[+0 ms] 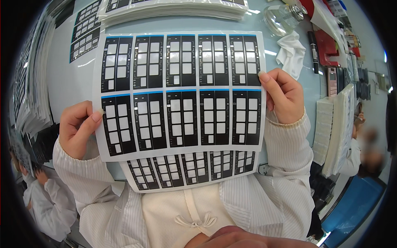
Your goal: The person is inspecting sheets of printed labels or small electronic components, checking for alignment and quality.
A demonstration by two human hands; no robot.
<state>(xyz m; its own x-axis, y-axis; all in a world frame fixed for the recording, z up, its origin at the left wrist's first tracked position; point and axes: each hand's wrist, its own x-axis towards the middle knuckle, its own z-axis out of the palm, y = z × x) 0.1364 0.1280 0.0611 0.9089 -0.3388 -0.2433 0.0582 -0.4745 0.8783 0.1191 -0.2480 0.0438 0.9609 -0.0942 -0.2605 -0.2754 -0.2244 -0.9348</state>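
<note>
A white sheet of printed labels (181, 118) is stretched between my two hands. Two rows of black panels with white windows and blue top strips cover it. My left hand (78, 130) pinches its left edge, thumb on top. At the upper part of the right edge, my right hand (285, 96) grips the same sheet between thumb and curled fingers. Beneath it, nearer my body, lies a similar label sheet (192, 185), its upper part hidden by the held one.
A thick stack of label sheets (173, 16) lies at the far side, with more stacked sheets (35, 74) at the left. Right of them are a glass bottle (281, 18), a crumpled white cloth (291, 51), a black marker (313, 51) and a calculator (332, 82). Other people work at both sides.
</note>
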